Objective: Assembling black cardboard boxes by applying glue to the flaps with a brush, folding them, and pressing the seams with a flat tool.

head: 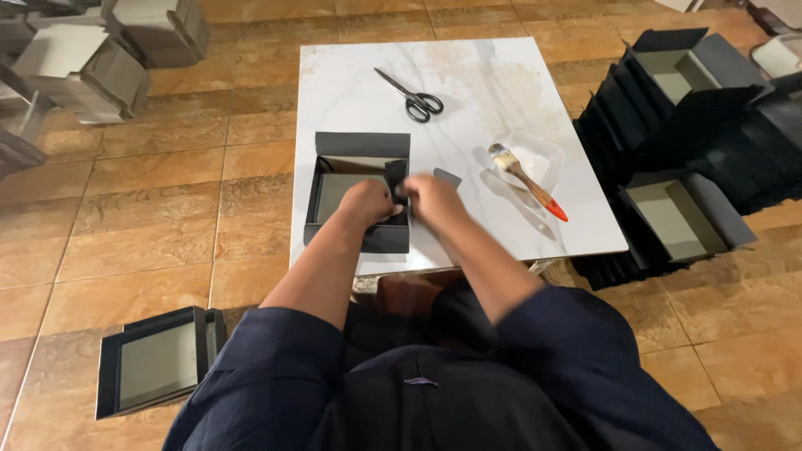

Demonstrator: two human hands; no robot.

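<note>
Work surface: white marble-patterned square tabletop (501, 92), set on a brown tiled floor (142, 225).
Item in hand: shallow black cardboard box with a grey inner lining (355, 188), lying open-side up on the near left part of the tabletop, its black flaps folded outward at the far and near edges.
Left hand (365, 203): positioned over the right side of the box; grip pressed together on the upright black flap at the box's right wall.
Right hand (432, 199): just beside the left hand, at the same right wall; grip pinching the same black flap. A small black flap corner (449, 177) shows just beyond the knuckles.
Hand spacing: the two hands are nearly touching; exact finger contact is blurred.
Scissors: black-handled steel scissors (411, 96), lying on the far part of the tabletop, well apart from the hands.
Brush: flat paintbrush with an orange wooden handle (526, 181), resting with its bristles in a clear shallow plastic dish (535, 150), to the right of the hands.
Right of tabletop: stack of black open boxes with grey linings (677, 221) on the floor.
Lower left: flat black-framed grey box piece (154, 363) on the floor.
Upper left: pile of grey cardboard boxes (83, 58).
Clothing: dark navy sleeves (251, 376).
</note>
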